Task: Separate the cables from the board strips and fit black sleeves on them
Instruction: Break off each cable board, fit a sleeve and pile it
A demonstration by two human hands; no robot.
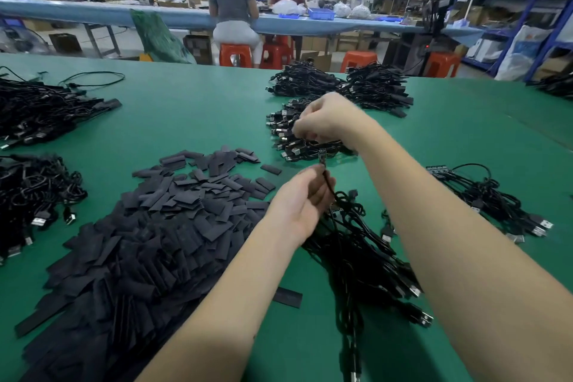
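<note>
My left hand pinches a thin black cable just below its small board end, which sticks up above my fingers. My right hand hovers over a pile of cables with USB plugs, its fingers curled; what it holds is hidden by blur. A big heap of flat black sleeves lies to the left of my left hand. A bundle of loose black cables lies under my forearms. A board strip with cables attached lies at the right.
More cable piles lie at the far centre, far left and near left on the green table. One stray sleeve lies near my left forearm. People sit at a blue bench behind; shelving stands at the right.
</note>
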